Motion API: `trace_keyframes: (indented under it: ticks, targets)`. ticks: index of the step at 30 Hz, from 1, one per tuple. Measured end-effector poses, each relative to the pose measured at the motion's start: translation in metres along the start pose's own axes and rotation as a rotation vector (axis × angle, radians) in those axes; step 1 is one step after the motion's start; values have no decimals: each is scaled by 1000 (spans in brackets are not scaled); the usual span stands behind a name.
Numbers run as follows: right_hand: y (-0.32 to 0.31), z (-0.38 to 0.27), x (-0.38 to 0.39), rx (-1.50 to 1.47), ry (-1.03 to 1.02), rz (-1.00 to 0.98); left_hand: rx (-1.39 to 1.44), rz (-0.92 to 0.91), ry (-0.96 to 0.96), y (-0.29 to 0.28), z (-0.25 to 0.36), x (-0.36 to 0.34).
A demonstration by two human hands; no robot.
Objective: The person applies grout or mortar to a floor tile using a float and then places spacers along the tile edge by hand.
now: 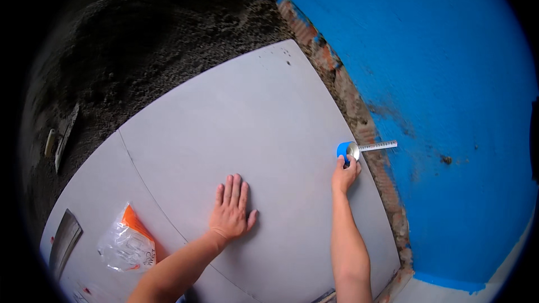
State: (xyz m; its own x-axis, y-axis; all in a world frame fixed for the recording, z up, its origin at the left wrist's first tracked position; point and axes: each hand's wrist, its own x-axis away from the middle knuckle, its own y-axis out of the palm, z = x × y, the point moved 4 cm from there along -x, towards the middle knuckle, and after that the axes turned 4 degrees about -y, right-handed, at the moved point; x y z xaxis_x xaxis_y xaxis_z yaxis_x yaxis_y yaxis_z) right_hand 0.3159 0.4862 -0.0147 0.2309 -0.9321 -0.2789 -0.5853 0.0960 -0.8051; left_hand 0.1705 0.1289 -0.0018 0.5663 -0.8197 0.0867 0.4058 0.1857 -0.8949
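Observation:
My left hand lies with fingers spread on a large pale grey tile, left of my right hand. My right hand grips a round blue and silver object, apparently a tape measure, at the tile's right edge. A short white graduated strip extends from it rightward, across the rough brick-coloured band to the blue coated surface. Left of my left hand, a thin seam crosses the pale slabs, and a clear plastic bag with orange inside rests there.
Rough dark grey mortar borders the tile at upper left, with a trowel on it. A long grey metal piece lies on the tile at lower left. A pale strip runs below the blue surface at lower right.

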Motion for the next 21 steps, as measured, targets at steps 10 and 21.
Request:
trace_keyframes:
  ticks: [10, 21]
  targets:
    - [75, -172, -17, -339, -145, -167, 10, 13, 29, -6, -4, -1]
    - [-48, -62, 170, -302, -103, -730, 70, 30, 33, -5, -12, 2]
